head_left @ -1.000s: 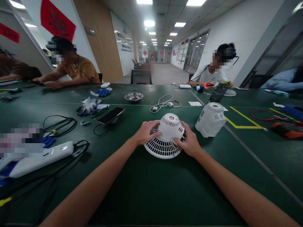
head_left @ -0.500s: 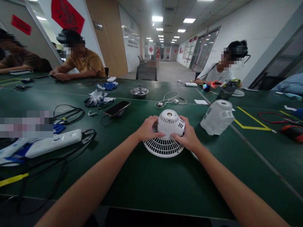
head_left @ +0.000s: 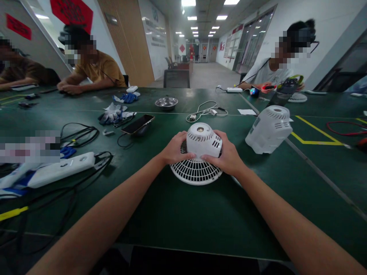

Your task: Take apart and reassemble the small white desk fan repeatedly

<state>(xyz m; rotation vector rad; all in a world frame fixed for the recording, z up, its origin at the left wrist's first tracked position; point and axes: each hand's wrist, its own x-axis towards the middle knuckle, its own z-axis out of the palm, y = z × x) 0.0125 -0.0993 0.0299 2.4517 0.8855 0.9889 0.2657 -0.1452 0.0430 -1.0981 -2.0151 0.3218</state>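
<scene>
Fingers [head_left: 180, 138] of my left hand [head_left: 174, 150] and right hand [head_left: 229, 154] clasp a white vented housing [head_left: 201, 142] from both sides, thumbs [head_left: 210, 158] on its near face. It sits on a round white grille [head_left: 197, 176], on the green desk [head_left: 183, 217]. Beyond, to the right, stands a white casing [head_left: 268, 130]; farther ahead lie a white cable [head_left: 213, 112] and a metal bowl [head_left: 166, 103].

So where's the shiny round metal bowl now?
In the head view, the bowl sits left of centre beyond the left hand, between blue-and-white gloves and a looped white cable.
</scene>
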